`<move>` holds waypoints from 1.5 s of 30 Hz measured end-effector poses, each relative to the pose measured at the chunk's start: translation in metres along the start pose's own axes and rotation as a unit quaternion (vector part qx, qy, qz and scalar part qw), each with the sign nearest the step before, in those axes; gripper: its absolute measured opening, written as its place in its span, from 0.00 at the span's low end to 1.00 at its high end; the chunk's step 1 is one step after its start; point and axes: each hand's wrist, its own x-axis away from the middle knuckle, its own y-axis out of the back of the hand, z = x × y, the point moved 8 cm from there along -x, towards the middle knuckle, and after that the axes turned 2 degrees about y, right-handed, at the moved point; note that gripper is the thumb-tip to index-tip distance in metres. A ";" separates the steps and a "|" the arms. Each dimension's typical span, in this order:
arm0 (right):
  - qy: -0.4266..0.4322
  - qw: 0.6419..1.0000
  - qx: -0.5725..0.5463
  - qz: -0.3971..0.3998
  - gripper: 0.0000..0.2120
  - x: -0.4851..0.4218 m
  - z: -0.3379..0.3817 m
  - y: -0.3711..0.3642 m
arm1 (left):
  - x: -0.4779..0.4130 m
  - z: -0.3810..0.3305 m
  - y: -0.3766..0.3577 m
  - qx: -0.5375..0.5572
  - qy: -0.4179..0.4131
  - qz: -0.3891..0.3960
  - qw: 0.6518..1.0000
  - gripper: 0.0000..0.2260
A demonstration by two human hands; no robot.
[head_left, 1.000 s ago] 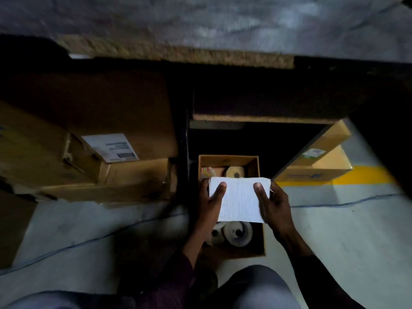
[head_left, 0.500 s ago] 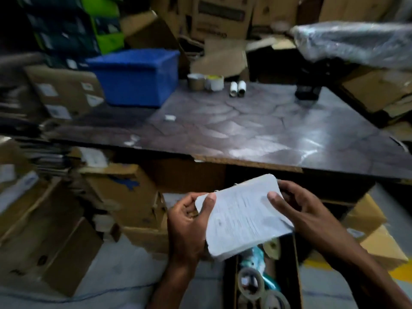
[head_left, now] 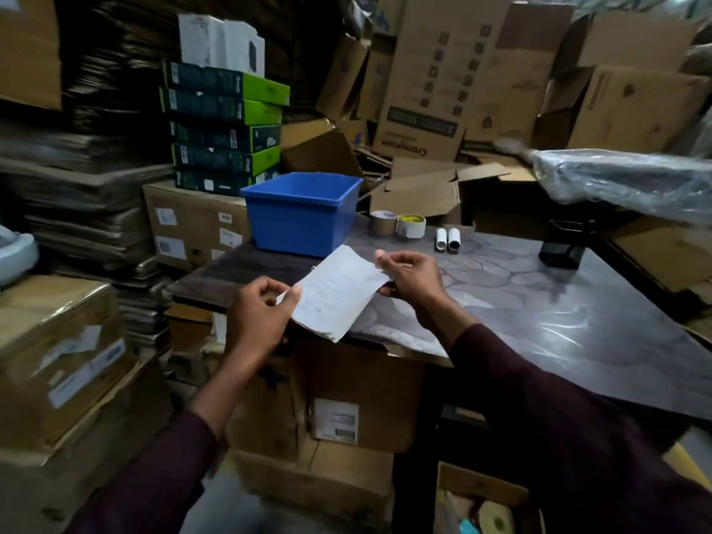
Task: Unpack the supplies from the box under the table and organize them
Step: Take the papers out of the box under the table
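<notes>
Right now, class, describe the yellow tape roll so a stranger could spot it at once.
On the table, find the blue bin at far left; two tape rolls sit right of it. The yellow tape roll is the right one, white with a yellow centre, unlike the brown roll beside it.

One head-worn camera looks forward and down, close over the table (head_left: 539, 302) edge.

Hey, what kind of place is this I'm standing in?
Most likely a warehouse stockroom or packing area. Cardboard boxes are piled high behind the table, flattened cardboard is stacked on the left, and tape rolls sit on the table.
</notes>
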 end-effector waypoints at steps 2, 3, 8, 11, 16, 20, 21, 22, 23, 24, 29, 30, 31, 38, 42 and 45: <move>-0.024 0.999 -0.025 0.001 0.16 -0.019 -0.017 -0.019 | -0.023 0.006 0.005 -0.085 -0.042 -0.029 0.995 0.07; -0.033 0.999 -0.042 0.005 0.17 -0.025 -0.026 -0.026 | -0.031 0.009 0.006 -0.118 -0.058 -0.040 0.990 0.07; -0.031 0.998 0.036 0.037 0.25 -0.040 -0.059 -0.060 | -0.063 0.028 0.009 -0.230 -0.085 -0.063 0.967 0.06; 0.027 0.981 0.190 0.040 0.28 -0.044 -0.057 -0.068 | -0.077 0.039 0.010 -0.257 -0.098 -0.050 0.960 0.07; 0.099 0.950 0.290 0.058 0.23 -0.047 -0.046 -0.081 | -0.084 0.049 0.004 -0.331 -0.142 -0.041 0.932 0.10; 0.121 0.946 0.294 0.057 0.22 -0.047 -0.043 -0.084 | -0.078 0.050 -0.017 -0.293 -0.203 0.086 0.930 0.22; 0.120 0.946 0.296 0.065 0.23 -0.047 -0.045 -0.084 | -0.073 0.051 -0.025 -0.313 -0.216 0.135 0.915 0.27; 0.114 0.945 0.298 0.076 0.25 -0.048 -0.048 -0.086 | -0.068 0.054 -0.032 -0.341 -0.222 0.172 0.897 0.32; 0.107 0.943 0.301 0.091 0.28 -0.052 -0.055 -0.086 | -0.064 0.057 -0.037 -0.371 -0.222 0.192 0.881 0.36; 0.101 0.943 0.299 0.108 0.30 -0.058 -0.063 -0.087 | -0.062 0.059 -0.039 -0.391 -0.218 0.193 0.873 0.39; 0.113 0.935 0.320 0.108 0.20 -0.057 -0.050 -0.093 | -0.060 0.058 -0.044 -0.416 -0.171 0.151 0.880 0.42; 0.121 0.934 0.322 0.098 0.20 -0.057 -0.047 -0.093 | -0.061 0.059 -0.046 -0.422 -0.157 0.153 0.880 0.42; 0.128 0.932 0.326 0.092 0.19 -0.058 -0.045 -0.094 | -0.062 0.059 -0.047 -0.426 -0.145 0.156 0.879 0.42; 0.154 0.930 0.326 0.075 0.18 -0.051 -0.042 -0.100 | -0.067 0.061 -0.051 -0.434 -0.108 0.136 0.884 0.44; 0.161 0.917 0.356 0.087 0.13 -0.051 -0.046 -0.106 | -0.065 0.062 -0.051 -0.438 -0.114 0.131 0.882 0.43; 0.162 0.916 0.358 0.084 0.17 -0.049 -0.044 -0.107 | -0.064 0.061 -0.051 -0.437 -0.112 0.132 0.883 0.43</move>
